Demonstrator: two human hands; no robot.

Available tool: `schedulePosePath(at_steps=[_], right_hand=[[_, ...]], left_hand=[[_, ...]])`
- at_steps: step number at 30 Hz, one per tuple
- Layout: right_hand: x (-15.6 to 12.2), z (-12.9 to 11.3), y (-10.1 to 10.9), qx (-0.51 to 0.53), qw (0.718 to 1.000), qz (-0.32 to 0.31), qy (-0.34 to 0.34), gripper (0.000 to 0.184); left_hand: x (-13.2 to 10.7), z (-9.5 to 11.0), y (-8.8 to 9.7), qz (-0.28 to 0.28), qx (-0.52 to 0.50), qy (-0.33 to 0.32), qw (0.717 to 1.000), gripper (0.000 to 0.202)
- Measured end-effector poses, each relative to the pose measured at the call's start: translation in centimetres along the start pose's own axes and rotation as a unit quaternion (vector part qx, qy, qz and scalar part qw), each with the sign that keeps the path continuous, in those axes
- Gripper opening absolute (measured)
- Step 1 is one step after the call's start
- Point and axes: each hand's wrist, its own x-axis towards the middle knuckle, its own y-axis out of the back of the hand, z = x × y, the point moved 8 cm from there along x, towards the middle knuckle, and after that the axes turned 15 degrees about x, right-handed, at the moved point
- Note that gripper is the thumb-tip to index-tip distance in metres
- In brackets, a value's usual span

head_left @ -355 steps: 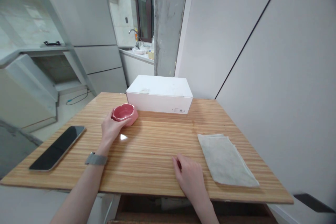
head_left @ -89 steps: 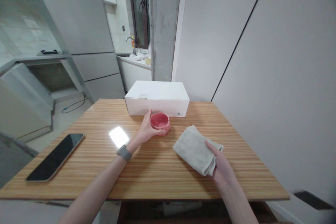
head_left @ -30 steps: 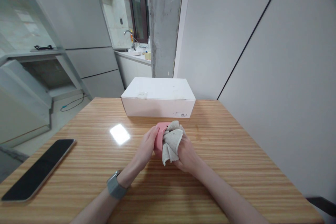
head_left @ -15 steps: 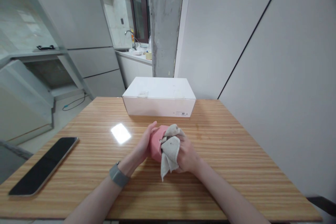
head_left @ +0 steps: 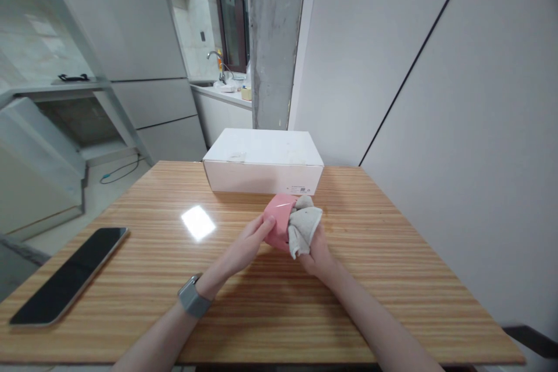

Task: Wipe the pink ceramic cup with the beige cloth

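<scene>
A small pink bowl (head_left: pixel 278 218) is tipped on its side above the table, its mouth turned to the right. My left hand (head_left: pixel 253 238) grips its left side, thumb lying along the outer wall. A light grey cloth (head_left: pixel 304 224) is bunched at the mouth, with loose corners hanging out. My right hand (head_left: pixel 320 256) is closed on the cloth from the right and below; most of its fingers are hidden behind cloth and bowl. The inside of the bowl is covered by the cloth.
Behind the hands a white cardboard box (head_left: pixel 264 174) stands at the far edge of the striped wooden table (head_left: pixel 383 279). A black phone-like slab (head_left: pixel 72 276) lies at the left. A white panelled wall (head_left: pixel 457 128) runs along the right side.
Both hands have moved the bowl and cloth slightly right and away from me. The bowl has turned, showing more of its outer wall, and my left thumb now lies across it.
</scene>
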Motion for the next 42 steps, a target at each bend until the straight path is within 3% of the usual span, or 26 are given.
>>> schedulePosePath(at_steps=[4, 10, 14, 17, 19, 24, 28, 33, 36, 38, 42], right_hand=[[-0.5, 0.4, 0.6, -0.013, 1.000, 0.027, -0.004, 0.037], [-1.0, -1.8, -2.7, -0.019, 0.987, -0.106, 0.120, 0.030], [-1.4, -2.9, -4.2, -0.029, 0.977, -0.146, 0.150, 0.026], [-1.4, -2.9, -3.9, -0.016, 0.981, -0.132, 0.141, 0.027], [-1.2, -2.8, -3.5, -0.011, 0.983, -0.124, 0.133, 0.028], [-0.6, -2.7, -2.7, -0.041, 0.984, -0.114, 0.132, 0.022], [-0.6, -1.8, -2.0, -0.035, 0.991, -0.091, 0.095, 0.021], [-1.0, -1.4, -1.1, -0.060, 0.990, -0.028, 0.122, 0.021], [-1.1, -2.3, -1.7, -0.083, 0.982, -0.049, 0.161, 0.020], [-0.9, -3.2, -2.3, -0.089, 0.977, -0.067, 0.179, 0.021], [-0.6, -4.5, -2.9, -0.065, 0.974, -0.083, 0.203, 0.023]], left_hand=[[0.0, -0.5, -1.2, -0.041, -0.105, 0.009, 0.994, 0.042], [0.7, -1.8, 0.3, 0.023, -0.201, 0.074, 0.976, 0.038], [0.3, -0.9, 0.7, 0.004, -0.142, 0.099, 0.985, 0.036], [0.1, -0.2, 0.5, -0.027, -0.060, 0.088, 0.994, 0.031], [0.3, 0.0, 0.7, -0.018, -0.031, 0.071, 0.997, 0.028], [0.4, 0.5, 1.4, 0.031, -0.012, 0.006, 0.999, 0.028], [0.1, 1.1, 1.0, 0.017, -0.008, -0.023, 1.000, 0.034], [0.1, -0.2, -0.5, -0.053, -0.082, 0.013, 0.995, 0.037], [0.4, -1.0, -0.2, -0.029, -0.149, 0.026, 0.988, 0.027], [0.5, -1.2, -0.1, -0.023, -0.171, 0.044, 0.984, 0.032], [0.3, -1.0, 0.0, -0.038, -0.105, 0.084, 0.990, 0.042]])
